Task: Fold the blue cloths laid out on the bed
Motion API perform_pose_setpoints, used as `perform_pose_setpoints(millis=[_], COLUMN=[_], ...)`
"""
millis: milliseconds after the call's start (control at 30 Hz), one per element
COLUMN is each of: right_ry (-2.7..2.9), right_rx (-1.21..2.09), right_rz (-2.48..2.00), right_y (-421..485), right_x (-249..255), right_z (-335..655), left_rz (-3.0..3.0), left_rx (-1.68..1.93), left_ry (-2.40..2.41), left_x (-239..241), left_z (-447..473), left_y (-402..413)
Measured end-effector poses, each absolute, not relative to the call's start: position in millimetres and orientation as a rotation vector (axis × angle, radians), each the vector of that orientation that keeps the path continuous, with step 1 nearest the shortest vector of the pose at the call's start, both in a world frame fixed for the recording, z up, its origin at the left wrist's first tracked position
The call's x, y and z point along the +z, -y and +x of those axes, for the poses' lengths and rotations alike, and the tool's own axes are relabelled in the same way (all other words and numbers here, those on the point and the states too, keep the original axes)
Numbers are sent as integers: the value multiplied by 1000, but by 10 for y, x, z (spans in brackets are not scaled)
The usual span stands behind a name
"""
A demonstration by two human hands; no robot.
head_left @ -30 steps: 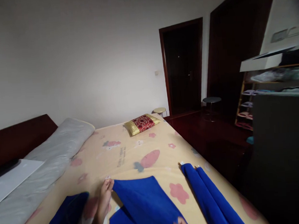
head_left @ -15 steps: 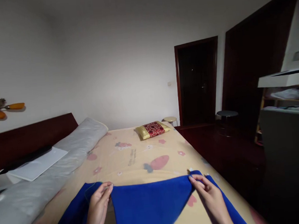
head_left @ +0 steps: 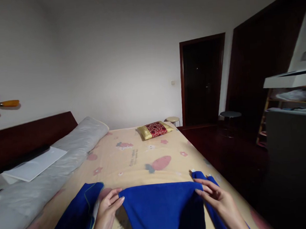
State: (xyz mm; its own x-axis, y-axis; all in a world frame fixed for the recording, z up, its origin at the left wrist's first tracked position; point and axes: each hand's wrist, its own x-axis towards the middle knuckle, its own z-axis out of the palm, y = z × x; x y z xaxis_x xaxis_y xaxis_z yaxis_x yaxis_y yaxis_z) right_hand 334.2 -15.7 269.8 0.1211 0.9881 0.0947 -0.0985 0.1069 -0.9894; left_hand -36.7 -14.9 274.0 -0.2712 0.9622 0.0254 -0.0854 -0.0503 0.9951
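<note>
2 hands (head_left: 108, 206) (head_left: 215, 195) pinch the blue cloth's (head_left: 162, 208) far corners, stretched between them.

bed (head_left: 135, 164), blue cloths (head_left: 162, 211), cushion (head_left: 155, 129)

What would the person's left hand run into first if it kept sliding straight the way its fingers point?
The left hand points up and right, fingertips at the corner of the bright blue fleece cloth. That cloth looks like the first thing met; beyond it lies only the yellow flower-printed bedsheet.
</note>
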Motion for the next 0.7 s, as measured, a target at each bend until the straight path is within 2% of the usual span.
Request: perform_pose_setpoints(millis=[200,467,700], right_ry=[1183,1289,1481], right_rx=[897,814,680], right_rz=[-1228,-1323,-1399], right_y=[209,222,334], right_x=[2843,2870,2993], right_z=[3357,3386,3459], left_rz=[1159,1273,1647], left_rx=[1427,1394,1369], left_ry=[-1399,-1600,-1611], left_x=[2805,2919,3024], left_z=[-495,-617,-770], left_y=[181,222,331])
